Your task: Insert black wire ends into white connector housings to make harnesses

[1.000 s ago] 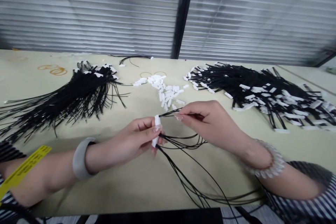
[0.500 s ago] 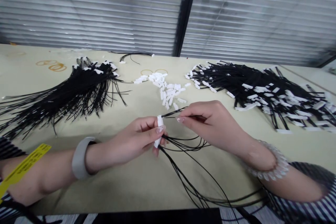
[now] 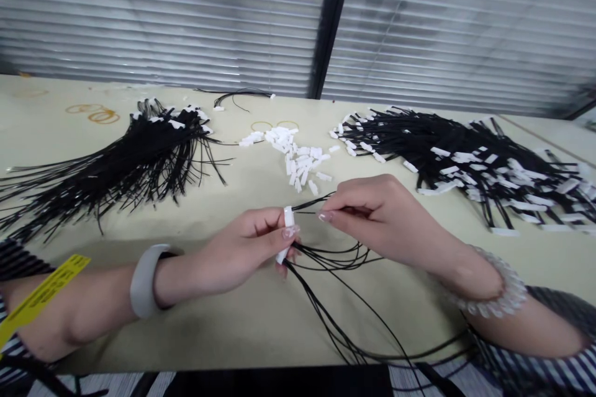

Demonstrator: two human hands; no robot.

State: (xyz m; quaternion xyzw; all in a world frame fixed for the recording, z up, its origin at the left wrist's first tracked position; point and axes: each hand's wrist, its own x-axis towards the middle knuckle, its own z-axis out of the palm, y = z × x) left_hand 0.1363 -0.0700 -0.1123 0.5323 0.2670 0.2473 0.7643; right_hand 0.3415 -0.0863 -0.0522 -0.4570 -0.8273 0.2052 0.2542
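Between its thumb and fingers, my left hand [image 3: 261,242] pinches a long white connector [image 3: 288,217], held roughly upright. Several black wires [image 3: 321,316] run out of the connector's right side and curve down to the lower right. Just to the right, my right hand [image 3: 372,211] has thumb and index finger pinched on a thin black wire [image 3: 306,213] whose end points at the upper part of the connector. Whether that wire's tip is inside the connector is too small to tell.
A bundle of black wires [image 3: 125,161] lies at the left. Small white connectors [image 3: 302,161] are heaped mid-table [image 3: 242,173]. A large pile of black cables with white connectors [image 3: 433,136] lies at the right. Rubber bands [image 3: 102,115] rest at the back left, before the blinds.
Both hands have shifted slightly to the right, with the connector and the wire still held. The pinches look the same.
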